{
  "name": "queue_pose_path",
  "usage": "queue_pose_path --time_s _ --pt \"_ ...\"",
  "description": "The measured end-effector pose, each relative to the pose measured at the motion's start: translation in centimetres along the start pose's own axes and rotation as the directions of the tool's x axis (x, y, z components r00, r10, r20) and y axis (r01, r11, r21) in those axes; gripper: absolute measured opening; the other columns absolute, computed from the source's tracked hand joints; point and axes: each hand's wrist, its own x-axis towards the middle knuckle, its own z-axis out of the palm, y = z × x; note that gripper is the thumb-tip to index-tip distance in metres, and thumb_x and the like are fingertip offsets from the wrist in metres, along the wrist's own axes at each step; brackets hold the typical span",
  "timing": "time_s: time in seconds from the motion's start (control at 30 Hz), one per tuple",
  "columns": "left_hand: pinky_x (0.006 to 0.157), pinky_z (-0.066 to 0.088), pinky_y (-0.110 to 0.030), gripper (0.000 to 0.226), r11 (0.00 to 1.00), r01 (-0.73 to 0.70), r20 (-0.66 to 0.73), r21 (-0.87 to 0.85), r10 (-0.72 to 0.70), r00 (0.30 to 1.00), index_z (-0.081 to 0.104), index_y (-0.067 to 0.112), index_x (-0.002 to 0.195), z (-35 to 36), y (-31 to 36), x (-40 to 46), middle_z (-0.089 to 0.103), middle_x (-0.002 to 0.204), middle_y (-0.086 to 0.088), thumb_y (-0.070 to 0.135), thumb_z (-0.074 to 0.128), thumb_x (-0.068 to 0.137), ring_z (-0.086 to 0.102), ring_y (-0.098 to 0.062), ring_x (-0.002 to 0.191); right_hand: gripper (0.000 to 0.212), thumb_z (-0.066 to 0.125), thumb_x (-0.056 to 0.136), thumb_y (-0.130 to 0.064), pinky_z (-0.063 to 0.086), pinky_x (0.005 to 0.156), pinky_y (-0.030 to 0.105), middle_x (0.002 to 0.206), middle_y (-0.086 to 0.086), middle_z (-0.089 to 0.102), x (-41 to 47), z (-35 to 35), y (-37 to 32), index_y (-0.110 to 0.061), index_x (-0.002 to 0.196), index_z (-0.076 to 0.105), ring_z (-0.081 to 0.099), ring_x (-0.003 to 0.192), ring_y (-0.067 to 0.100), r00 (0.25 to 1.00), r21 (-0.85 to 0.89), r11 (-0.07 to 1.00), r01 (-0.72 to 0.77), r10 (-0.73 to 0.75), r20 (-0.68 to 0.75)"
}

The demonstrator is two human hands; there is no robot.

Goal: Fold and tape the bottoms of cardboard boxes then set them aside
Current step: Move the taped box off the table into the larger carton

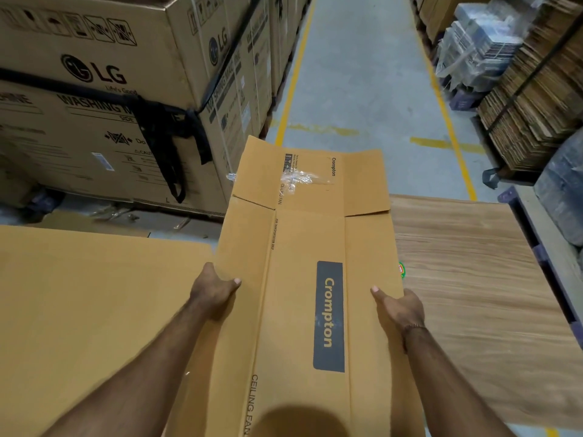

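A long tan cardboard box (303, 247) marked "Crompton" and "CEILING FAN" lies flattened in front of me, pointing away. Its far flaps stick out loose, with crumpled clear tape (299, 178) stuck across them. My left hand (214, 287) grips the box's left edge, thumb on top. On the opposite edge, my right hand (399, 307) holds the box the same way, thumb on top and fingers underneath.
A large flat cardboard sheet (94, 310) lies at the left. A wood-grain board (473, 279) lies at the right. Big LG washing machine cartons (110, 89) stand at the left. Stacked flat cardboard (536, 99) lines the right. A grey aisle (362, 74) with yellow lines runs ahead.
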Motion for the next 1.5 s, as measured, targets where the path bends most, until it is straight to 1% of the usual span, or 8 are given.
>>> queue_pose_path --time_s 0.13,0.33,0.47,0.6,0.77,0.93,1.3,1.5 --pt "0.084 0.046 -0.037 0.054 0.998 -0.058 0.029 -0.007 0.058 0.998 0.049 0.009 0.126 1.2 -0.1 -0.5 0.064 0.126 -0.011 0.035 0.081 0.091 0.056 -0.026 0.102 0.052 0.083 0.086 -0.038 0.051 0.104 0.045 0.119 0.012 0.072 -0.5 -1.9 1.2 -0.007 0.124 0.068 0.065 0.11 0.035 0.998 0.128 0.991 -0.03 0.023 0.053" --pt "0.107 0.041 -0.044 0.067 0.99 -0.079 0.075 0.112 0.071 0.995 0.047 0.012 0.139 2.9 1.6 -1.0 0.04 0.147 -0.014 0.046 0.078 0.09 0.041 -0.037 0.136 0.066 0.084 0.084 -0.039 0.049 0.106 0.047 0.124 0.016 0.069 -0.5 -4.1 3.0 -0.001 0.132 0.061 0.062 0.11 0.035 0.998 0.168 0.984 -0.056 0.059 -0.015" --pt "0.106 0.047 -0.047 0.077 0.996 -0.072 0.06 0.059 0.068 0.996 0.045 0.011 0.142 3.6 1.5 -0.7 0.051 0.142 -0.014 0.044 0.084 0.084 0.049 -0.037 0.131 0.081 0.089 0.073 -0.044 0.051 0.104 0.048 0.123 0.019 0.067 0.4 -5.0 3.3 -0.002 0.133 0.054 0.065 0.11 0.036 0.999 0.156 0.987 -0.043 0.048 -0.025" --pt "0.108 0.048 -0.046 0.102 0.999 0.03 0.104 -0.026 -0.027 0.994 0.033 0.015 0.149 3.2 1.2 0.2 0.052 0.144 -0.012 0.047 0.091 0.072 0.053 -0.037 0.13 0.05 0.081 0.088 -0.037 0.053 0.102 0.053 0.116 0.011 0.072 0.2 -5.1 2.4 -0.01 0.127 0.064 0.066 0.107 0.033 0.998 0.127 0.992 -0.012 0.004 0.068" --pt "0.097 0.057 -0.045 0.087 0.993 0.084 0.18 -0.078 -0.069 0.981 0.062 0.022 0.115 3.6 0.5 2.3 0.071 0.114 -0.001 0.077 0.076 0.049 0.067 -0.028 0.104 0.06 0.082 0.086 -0.038 0.051 0.105 0.05 0.122 0.014 0.071 0.1 -4.8 2.1 -0.005 0.132 0.062 0.064 0.11 0.035 0.999 0.135 0.991 -0.017 0.012 0.039" --pt "0.097 0.053 -0.04 0.06 0.985 0.023 0.129 -0.171 0.0 0.992 0.057 0.014 0.129 3.6 1.7 0.7 0.066 0.122 -0.005 0.047 0.082 0.086 0.063 -0.03 0.11 0.053 0.083 0.085 -0.037 0.05 0.107 0.051 0.12 0.012 0.073 -0.6 -4.3 2.4 -0.007 0.125 0.067 0.065 0.111 0.034 0.999 0.137 0.99 0.013 -0.007 -0.044" --pt "0.092 0.053 -0.04 0.04 0.968 0.016 -0.048 -0.251 -0.029 0.998 0.062 0.018 0.119 1.9 3.3 -1.0 0.069 0.113 -0.001 0.037 0.08 0.088 0.065 -0.031 0.104 0.035 0.085 0.084 -0.037 0.052 0.096 0.036 0.108 0.008 0.073 -1.8 -5.1 -1.2 -0.013 0.105 0.069 0.064 0.099 0.027 0.996 0.091 0.993 0.074 -0.069 -0.056" --pt "0.095 0.056 -0.046 0.037 0.94 -0.04 -0.177 -0.34 -0.022 0.984 0.066 0.021 0.116 -1.8 3.5 -3.5 0.073 0.11 -0.001 0.037 0.08 0.086 0.067 -0.03 0.098 0.048 0.087 0.08 -0.042 0.053 0.092 0.035 0.111 0.011 0.072 -2.8 -6.0 -5.1 -0.007 0.106 0.067 0.065 0.098 0.028 0.987 0.06 0.985 0.159 -0.157 -0.032"
